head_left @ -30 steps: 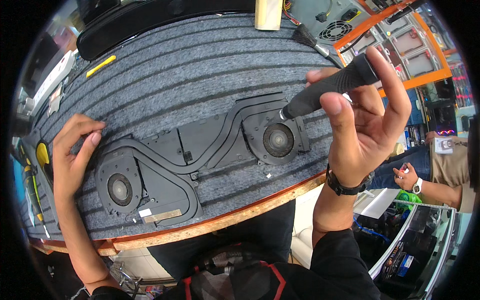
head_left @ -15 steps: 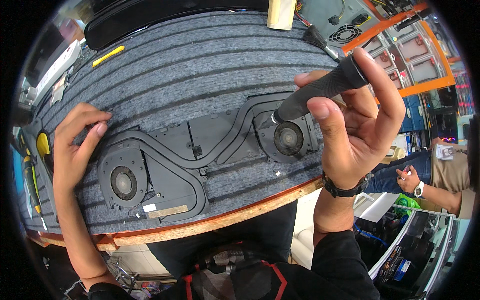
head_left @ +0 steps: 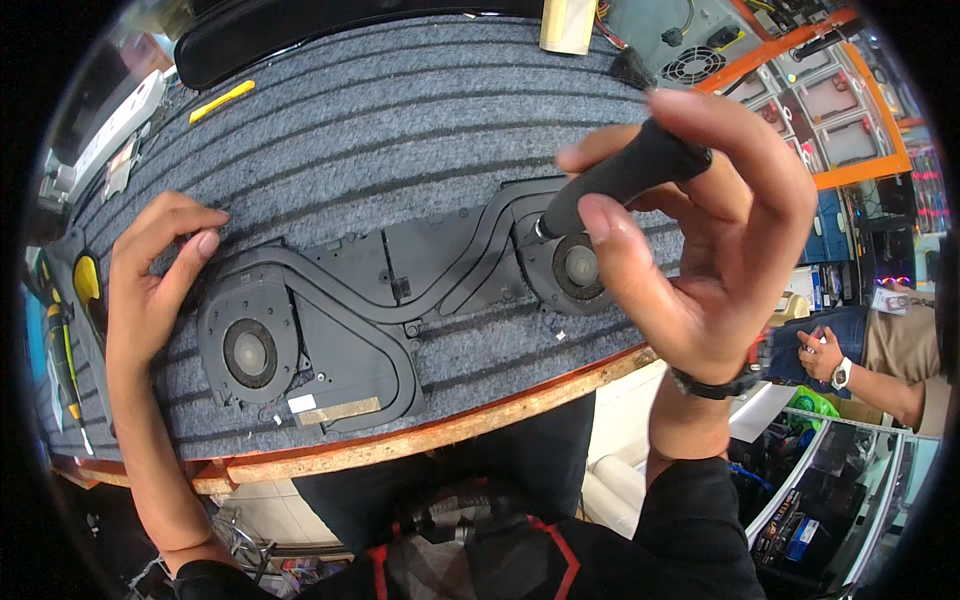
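Note:
A dark grey laptop cooling assembly (head_left: 440, 270) with two round fans and curved heat pipes lies flat on the striped grey mat. My right hand (head_left: 715, 240) is closed round the thick black handle of a screwdriver (head_left: 625, 175), held at a slant over the right fan (head_left: 580, 265). The screwdriver's tip points down beside that fan; whether it touches a screw cannot be made out. My left hand (head_left: 155, 275) hovers or rests by the assembly's left end, above the left fan (head_left: 250, 355). Its fingers are loosely bent, thumb and forefinger apart, with nothing between them.
A yellow pry tool (head_left: 222, 102) and a white power strip (head_left: 120, 122) lie at the back left. A black-and-yellow screwdriver (head_left: 64, 360) is at the left edge. A brush (head_left: 632, 70) lies far right. The bench's wooden edge (head_left: 440, 440) runs in front; a co-worker's hand (head_left: 822, 355) shows at right.
My right hand and the screwdriver have shifted slightly, the hand turning with its fingers nearer round the handle's end. The left hand stays by the assembly's left end.

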Motion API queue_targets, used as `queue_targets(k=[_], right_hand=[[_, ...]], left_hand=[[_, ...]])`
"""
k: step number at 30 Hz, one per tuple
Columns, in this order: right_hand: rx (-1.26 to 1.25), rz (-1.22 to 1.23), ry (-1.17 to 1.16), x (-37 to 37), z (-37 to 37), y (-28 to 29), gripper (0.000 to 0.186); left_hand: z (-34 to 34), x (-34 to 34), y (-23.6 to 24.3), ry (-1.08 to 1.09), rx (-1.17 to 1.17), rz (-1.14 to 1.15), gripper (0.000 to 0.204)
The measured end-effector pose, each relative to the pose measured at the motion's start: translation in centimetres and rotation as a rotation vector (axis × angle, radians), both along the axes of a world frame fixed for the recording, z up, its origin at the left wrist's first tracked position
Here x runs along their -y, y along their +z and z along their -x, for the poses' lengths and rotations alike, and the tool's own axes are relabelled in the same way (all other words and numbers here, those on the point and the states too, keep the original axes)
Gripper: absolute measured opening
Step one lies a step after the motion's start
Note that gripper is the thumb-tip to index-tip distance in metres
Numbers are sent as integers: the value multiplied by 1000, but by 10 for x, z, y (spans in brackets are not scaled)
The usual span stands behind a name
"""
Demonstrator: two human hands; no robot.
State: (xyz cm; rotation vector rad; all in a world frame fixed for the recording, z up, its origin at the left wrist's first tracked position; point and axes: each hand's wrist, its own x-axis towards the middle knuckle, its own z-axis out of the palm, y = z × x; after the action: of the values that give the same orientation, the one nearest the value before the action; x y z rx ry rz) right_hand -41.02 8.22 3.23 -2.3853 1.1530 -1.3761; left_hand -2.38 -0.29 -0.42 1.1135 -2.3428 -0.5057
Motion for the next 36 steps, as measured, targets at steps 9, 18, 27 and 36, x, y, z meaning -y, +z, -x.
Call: queue_targets(k=[9,18,27,36], right_hand=[[-994,-737,-341,24,-55,139,26],[-1070,-179,125,39,-21,102,17],[-1056,-381,157,31,-23,114,24],[-1113,-384,-94,34,-23,109,28]], left_hand=[[-2,5,0,-51,-18,21,18],[-5,0,-2,-54,-15,11,19],[-5,-1,-1,-73,-41,32,23],[-5,-3,-1,-43,-42,29,24]])
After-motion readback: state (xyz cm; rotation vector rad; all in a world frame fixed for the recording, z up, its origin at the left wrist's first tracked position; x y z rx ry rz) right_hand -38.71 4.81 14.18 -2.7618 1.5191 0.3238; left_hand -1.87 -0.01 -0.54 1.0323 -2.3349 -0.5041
